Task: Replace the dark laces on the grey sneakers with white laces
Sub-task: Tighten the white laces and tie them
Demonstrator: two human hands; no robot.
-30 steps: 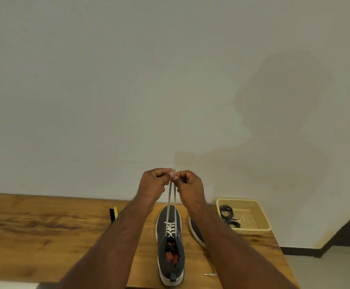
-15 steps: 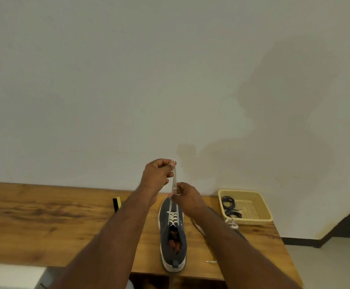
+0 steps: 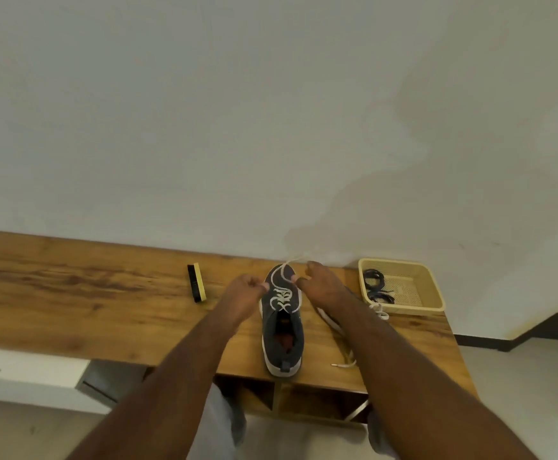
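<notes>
- As we count what lies on the desk [image 3: 71,293], we find two grey sneakers: one sneaker [image 3: 282,330] in full view between our hands, and a second sneaker [image 3: 329,318] mostly hidden under our right forearm.
- We see one white lace [image 3: 282,295] threaded through the front eyelets of the nearer shoe, with its loose ends running past the toe toward the wall.
- A second white lace [image 3: 345,360] trails on the wood beside the hidden shoe, just inside our right forearm.
- One basket [image 3: 433,290] stands well to the right of our right hand, and in it lie the dark laces [image 3: 375,287]; we cannot tell their number.
- One brush [image 3: 197,282] lies to the left of our left hand, near but apart from it.
- Our left hand [image 3: 246,292] reaches forward with its fingers curled, its fingertips at the left edge of the shoe by the lacing; it appears to pinch the white lace there, though blur hides the contact.
- Our right hand [image 3: 321,283] reaches forward on the other side, fingers curled, thumb and forefinger pinching a strand of the white lace near the toe.
- The shoe stands toe away from us, heel at the near edge of the desk, directly between both hands.
</notes>
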